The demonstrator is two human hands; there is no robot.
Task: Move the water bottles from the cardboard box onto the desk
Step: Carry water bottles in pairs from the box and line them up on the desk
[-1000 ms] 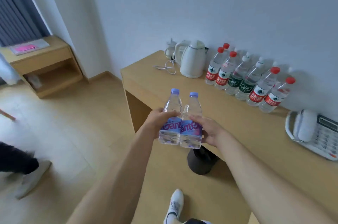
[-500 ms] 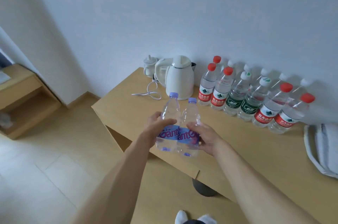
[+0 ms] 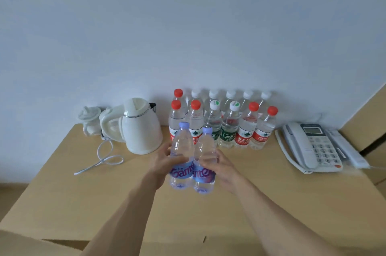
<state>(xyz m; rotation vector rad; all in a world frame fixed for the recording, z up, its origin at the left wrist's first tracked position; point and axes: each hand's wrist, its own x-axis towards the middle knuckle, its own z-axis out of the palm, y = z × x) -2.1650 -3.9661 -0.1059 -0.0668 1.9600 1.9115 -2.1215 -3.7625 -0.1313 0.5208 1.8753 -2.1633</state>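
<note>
Clear plastic, purple-capped and purple-labelled, the two bottles stand upright side by side with caps toward the ceiling and long axes vertical, pressed against each other over the middle of the bench (image 3: pixel 83 203). The left bottle (image 3: pixel 180 159) is gripped by the left hand (image 3: pixel 161 164), thumb across its front above the label; the right bottle (image 3: pixel 204 161) is gripped by the right hand (image 3: pixel 224 169) in mirror fashion. Whether their bases touch the bench top or hang just above it cannot be told. Both bare forearms reach forward from the bottom edge and converge on the pair, palms facing inward.

Pale wood, the bench top runs back to a plain white wall. A white cord (image 3: pixel 102 159) lies looped on it at left, near a white kettle (image 3: pixel 140 128) with a small white object (image 3: pixel 89 120) beside its handle. Behind the held pair, two rows of bottles (image 3: pixel 227 122) stand upright against the wall, the front row capped red and white with red and green labels. A white desk telephone (image 3: pixel 311 147) sits at right.
</note>
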